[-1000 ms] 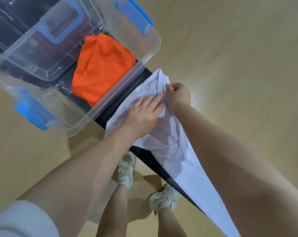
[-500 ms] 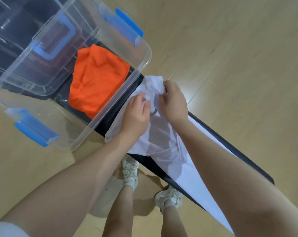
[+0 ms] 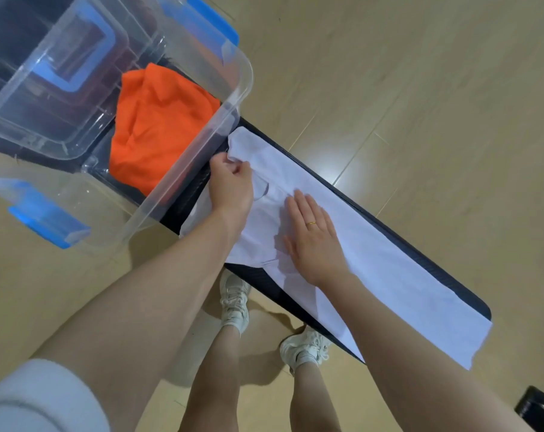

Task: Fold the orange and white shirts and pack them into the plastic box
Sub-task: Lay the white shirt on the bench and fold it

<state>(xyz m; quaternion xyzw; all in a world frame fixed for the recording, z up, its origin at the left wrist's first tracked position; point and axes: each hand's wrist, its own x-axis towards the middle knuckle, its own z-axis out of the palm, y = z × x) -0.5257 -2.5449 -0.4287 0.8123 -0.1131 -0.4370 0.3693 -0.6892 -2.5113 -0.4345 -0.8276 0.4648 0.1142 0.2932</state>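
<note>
Both hands on white shirt [image 3: 373, 244] — left hand [image 3: 231, 188] pinching, right hand [image 3: 314, 241] flat.

Right hand [image 3: 314, 236] no longer pinches the white shirt [image 3: 373, 254] near the collar; it now lies flat, fingers straight, on the cloth. Left hand [image 3: 231, 185] shifts toward the plastic box [image 3: 183, 185], gripping the shirt's edge. Shirt lies flatter along the table.

I see a narrow black table [image 3: 398, 241] running diagonally over a light wooden floor [image 3: 420, 88]. Below its near edge stand my two legs in white sneakers [image 3: 235, 302], laces showing. In the lower right corner, a dark object [image 3: 540, 410] sits on the floor, cut off by the frame.
</note>
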